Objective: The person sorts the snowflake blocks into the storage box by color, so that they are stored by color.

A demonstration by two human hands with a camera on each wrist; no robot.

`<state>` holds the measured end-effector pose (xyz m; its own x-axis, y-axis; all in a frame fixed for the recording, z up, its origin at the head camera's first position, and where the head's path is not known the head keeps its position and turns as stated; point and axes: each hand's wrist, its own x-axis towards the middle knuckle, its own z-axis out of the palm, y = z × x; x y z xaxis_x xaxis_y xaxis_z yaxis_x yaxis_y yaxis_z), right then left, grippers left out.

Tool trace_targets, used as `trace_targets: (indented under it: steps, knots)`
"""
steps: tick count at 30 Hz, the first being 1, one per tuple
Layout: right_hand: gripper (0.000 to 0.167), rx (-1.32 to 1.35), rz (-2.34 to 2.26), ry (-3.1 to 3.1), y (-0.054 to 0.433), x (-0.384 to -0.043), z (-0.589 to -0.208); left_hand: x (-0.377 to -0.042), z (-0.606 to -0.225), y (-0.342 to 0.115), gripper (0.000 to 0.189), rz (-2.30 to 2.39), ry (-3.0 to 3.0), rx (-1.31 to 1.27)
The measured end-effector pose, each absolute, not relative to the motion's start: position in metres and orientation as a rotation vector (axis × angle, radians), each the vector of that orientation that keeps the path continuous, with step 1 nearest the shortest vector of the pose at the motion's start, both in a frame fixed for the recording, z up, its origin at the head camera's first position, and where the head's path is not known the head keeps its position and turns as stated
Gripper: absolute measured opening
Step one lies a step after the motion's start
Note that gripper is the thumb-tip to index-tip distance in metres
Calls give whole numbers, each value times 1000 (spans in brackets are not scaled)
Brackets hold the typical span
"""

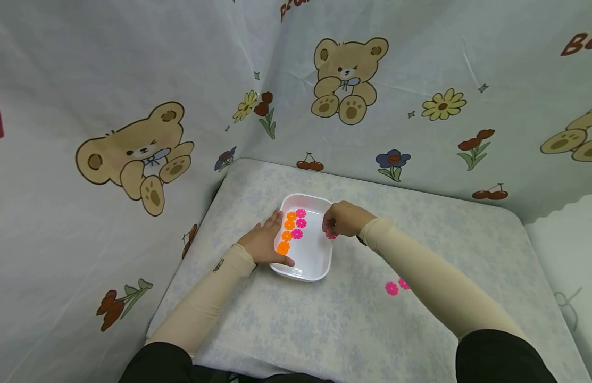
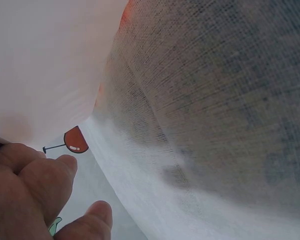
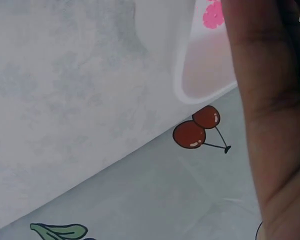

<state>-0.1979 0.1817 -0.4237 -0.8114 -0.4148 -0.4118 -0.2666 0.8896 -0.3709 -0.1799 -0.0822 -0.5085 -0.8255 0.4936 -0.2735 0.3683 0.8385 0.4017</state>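
A white rectangular tray [image 1: 307, 268] lies on the table. Along its left side runs a row of orange flower-shaped pieces [image 1: 287, 235], with three pink flower-shaped pieces [image 1: 301, 223] beside them. My left hand [image 1: 264, 242] grips the tray's left side, thumb over the rim at the near corner and fingers along the outer wall. Over the right rim, my right hand [image 1: 345, 218] pinches another pink flower piece [image 1: 331, 234], partly hidden under its fingers. The right wrist view shows a pink piece [image 3: 213, 15] in the tray beside the hand.
Two loose pink flower pieces [image 1: 392, 288] lie on the table right of the tray, one partly behind the right sleeve [image 1: 434, 276]. A pale patterned cloth [image 1: 257, 324] covers the table. Printed bear curtains [image 1: 276, 64] rise along its left and far edges.
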Motion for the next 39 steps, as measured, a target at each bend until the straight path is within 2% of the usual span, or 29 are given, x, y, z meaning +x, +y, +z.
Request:
trace_targets:
  steps: [23, 39]
  knots:
    - [4, -638, -280, 2538, 118, -221, -452, -180, -506, -84, 140, 468, 2645, 691]
    - [15, -593, -119, 2529, 101, -234, -492, -179, -508, -91, 140, 519, 2641, 746]
